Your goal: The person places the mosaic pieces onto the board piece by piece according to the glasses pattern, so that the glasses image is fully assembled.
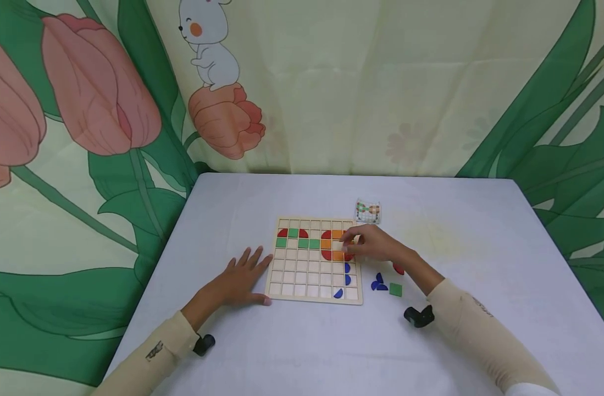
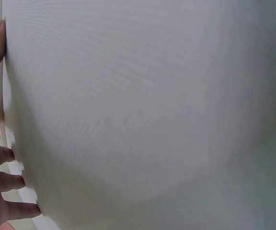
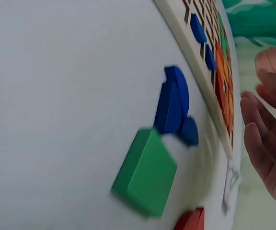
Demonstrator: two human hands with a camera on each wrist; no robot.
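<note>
A wooden grid board lies on the table, with red, green and orange pieces set in its upper rows. Along its left edge rests my left hand, fingers spread and thumb by the near corner. My right hand hovers over the upper right cells, fingers bent, with a gap between thumb and index finger. Close to its fingertips are orange squares and red curved pieces. Blue curved pieces lie in the lower right cells. The right wrist view shows the fingers with nothing visible between them.
Right of the board lie loose blue pieces, a green block and a red piece, partly behind the right forearm. A small pattern card sits beyond the board's far right corner. A printed curtain hangs behind the table.
</note>
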